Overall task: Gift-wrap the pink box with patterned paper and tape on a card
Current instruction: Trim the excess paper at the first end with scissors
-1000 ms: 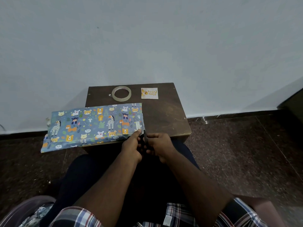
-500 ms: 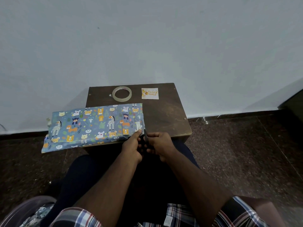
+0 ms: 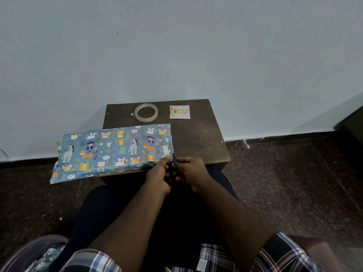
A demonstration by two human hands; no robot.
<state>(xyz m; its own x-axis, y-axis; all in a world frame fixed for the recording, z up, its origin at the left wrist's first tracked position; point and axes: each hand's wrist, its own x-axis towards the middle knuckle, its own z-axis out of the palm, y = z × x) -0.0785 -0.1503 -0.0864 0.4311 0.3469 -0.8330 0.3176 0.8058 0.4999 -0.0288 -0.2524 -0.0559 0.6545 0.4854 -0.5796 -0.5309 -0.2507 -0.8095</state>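
Blue animal-patterned wrapping paper (image 3: 117,148) lies folded over on the small dark wooden table (image 3: 196,134), and its left end hangs past the table's edge. The pink box is hidden. My left hand (image 3: 158,173) pinches the paper's near right corner. Close beside it, my right hand (image 3: 193,171) grips dark scissors (image 3: 174,161), whose blade points up along the paper's right edge. A clear tape roll (image 3: 146,112) and a small white card (image 3: 179,111) with gold print lie at the back of the table.
The table stands against a white wall (image 3: 176,46). Dark speckled floor (image 3: 294,183) lies on both sides. My knees in dark trousers are under the table's near edge. A dark object (image 3: 351,122) shows at the far right edge.
Both hands stay at the paper's near right corner. The scissor blade now shows slightly farther up along the paper's right edge.
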